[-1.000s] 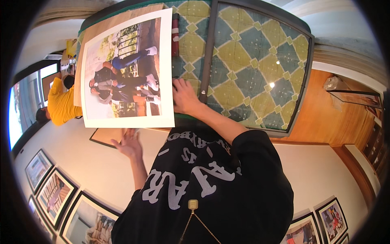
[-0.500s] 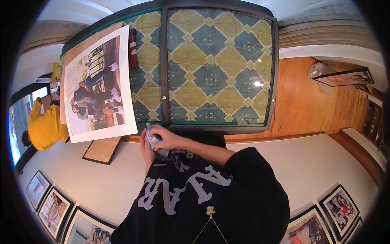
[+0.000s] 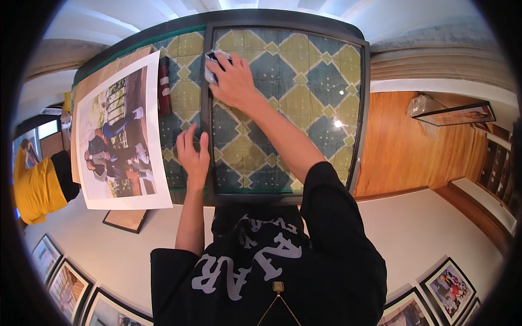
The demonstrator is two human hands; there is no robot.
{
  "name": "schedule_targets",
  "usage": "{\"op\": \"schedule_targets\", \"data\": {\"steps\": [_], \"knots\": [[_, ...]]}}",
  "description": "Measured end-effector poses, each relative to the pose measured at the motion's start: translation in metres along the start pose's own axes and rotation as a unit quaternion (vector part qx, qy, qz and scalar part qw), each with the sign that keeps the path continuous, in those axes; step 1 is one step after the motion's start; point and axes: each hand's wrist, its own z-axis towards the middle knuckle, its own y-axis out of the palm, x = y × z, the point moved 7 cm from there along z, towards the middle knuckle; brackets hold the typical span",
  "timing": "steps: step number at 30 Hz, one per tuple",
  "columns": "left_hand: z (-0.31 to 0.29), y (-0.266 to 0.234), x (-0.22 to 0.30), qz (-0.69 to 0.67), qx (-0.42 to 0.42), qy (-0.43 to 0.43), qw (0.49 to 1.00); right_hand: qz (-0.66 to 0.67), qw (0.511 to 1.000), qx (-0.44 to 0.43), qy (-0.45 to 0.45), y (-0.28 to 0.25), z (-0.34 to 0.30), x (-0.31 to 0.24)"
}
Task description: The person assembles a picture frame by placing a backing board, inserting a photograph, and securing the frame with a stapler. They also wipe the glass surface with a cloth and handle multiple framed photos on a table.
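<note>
A large black frame (image 3: 364,81) with a clear pane lies on a table covered in a green and teal patterned cloth (image 3: 185,87). My right hand (image 3: 235,81) is closed over a crumpled pale cloth (image 3: 211,75), pressing it at the frame's far left corner, where the pane meets the left bar. Dark blue material shows between the fingers. My left hand (image 3: 193,155) hovers or rests just left of that bar, fingers apart and holding nothing; whether it touches is unclear. To its left lies a large white-bordered photo print (image 3: 119,136) of people.
Brown board (image 3: 76,103) shows beneath the print. A dark red object (image 3: 165,89) lies beside it. Right of the table, a framed picture (image 3: 457,115) and clear plastic (image 3: 421,106) stand on the wooden floor. A person in yellow (image 3: 41,187) is at the left. Framed pictures (image 3: 454,288) line the lower edges.
My hands, earlier together around the cloth at the near edge, have parted. The right carried the cloth to the frame's far left corner; the left opened and reached forward. The person in yellow shifted left.
</note>
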Motion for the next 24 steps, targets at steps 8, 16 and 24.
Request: {"op": "schedule_targets", "data": {"steps": [8, 16, 24], "knots": [[0.015, 0.023, -0.029, 0.032, 0.002, -0.052, 0.998, -0.084, 0.995, 0.033, -0.042, 0.03, 0.03, 0.041], [0.015, 0.024, -0.031, 0.039, 0.029, -0.036, 0.998, 0.009, 0.999, 0.017, -0.032, 0.027, 0.043, 0.072], [0.017, 0.022, -0.026, 0.045, 0.041, -0.017, 0.998, -0.024, 0.999, 0.032, 0.026, -0.044, 0.009, 0.136]]}}
